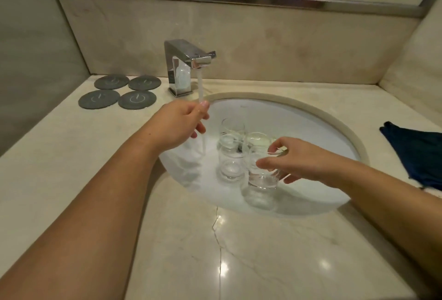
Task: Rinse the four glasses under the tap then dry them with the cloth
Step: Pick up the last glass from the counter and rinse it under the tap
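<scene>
Marble basin (311, 127): left hand (181, 122) curled round a blurred glass (190, 165) under the tap (189, 55), right hand (294, 158) clamped on a second glass (260, 192)

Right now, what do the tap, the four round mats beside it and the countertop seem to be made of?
Tap: polished metal, probably chrome-plated; it mirrors its surroundings.
Mats: dark grey, matte, perhaps felt or slate; no shine, texture too blurred to tell.
Countertop: glossy beige stone, likely marble; pale veins, bright light reflections, one thin crack.
</scene>
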A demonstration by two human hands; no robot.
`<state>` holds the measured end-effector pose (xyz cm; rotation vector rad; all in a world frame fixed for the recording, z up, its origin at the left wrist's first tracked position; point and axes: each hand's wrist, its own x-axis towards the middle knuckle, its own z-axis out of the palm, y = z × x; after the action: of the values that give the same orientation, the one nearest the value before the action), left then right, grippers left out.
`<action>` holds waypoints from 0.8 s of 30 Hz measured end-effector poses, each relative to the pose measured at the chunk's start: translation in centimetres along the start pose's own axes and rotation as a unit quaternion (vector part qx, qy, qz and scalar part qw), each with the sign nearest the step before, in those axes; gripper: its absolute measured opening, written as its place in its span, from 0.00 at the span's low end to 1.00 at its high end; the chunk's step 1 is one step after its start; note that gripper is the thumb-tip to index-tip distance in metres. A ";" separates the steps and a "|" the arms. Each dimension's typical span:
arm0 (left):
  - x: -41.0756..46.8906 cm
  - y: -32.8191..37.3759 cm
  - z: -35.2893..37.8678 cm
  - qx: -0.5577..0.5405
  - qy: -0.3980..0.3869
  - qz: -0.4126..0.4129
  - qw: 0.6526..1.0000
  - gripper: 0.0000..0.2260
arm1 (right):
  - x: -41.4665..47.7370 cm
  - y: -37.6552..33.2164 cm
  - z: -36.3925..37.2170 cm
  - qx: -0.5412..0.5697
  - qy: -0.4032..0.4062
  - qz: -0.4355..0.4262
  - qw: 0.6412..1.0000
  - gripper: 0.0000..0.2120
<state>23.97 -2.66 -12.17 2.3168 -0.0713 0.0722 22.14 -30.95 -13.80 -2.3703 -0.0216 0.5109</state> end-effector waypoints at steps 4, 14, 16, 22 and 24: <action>0.1 -0.1 0.1 0.004 -0.005 0.002 1.000 0.19 | 0.7 1.2 0.4 -0.130 -0.001 0.011 0.991 0.36; 0.2 -0.5 0.1 0.018 -0.017 0.012 1.000 0.14 | 1.9 1.7 -0.2 -0.171 -0.022 0.045 0.984 0.42; 0.2 -0.6 0.1 0.019 -0.019 0.009 1.000 0.13 | 1.6 1.2 -0.4 -0.188 -0.018 0.039 0.981 0.45; 0.2 -0.6 0.2 0.059 -0.013 0.021 0.998 0.14 | 2.0 -3.9 -2.1 -0.021 0.197 -0.126 0.972 0.21; 0.3 -0.8 0.4 0.059 -0.010 0.026 0.998 0.14 | 3.3 -6.1 -1.8 0.044 0.208 -0.162 0.964 0.17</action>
<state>24.34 -2.37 -13.00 2.4345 -0.1402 0.0822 26.64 -26.97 -9.77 -2.2796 -0.1871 -0.1437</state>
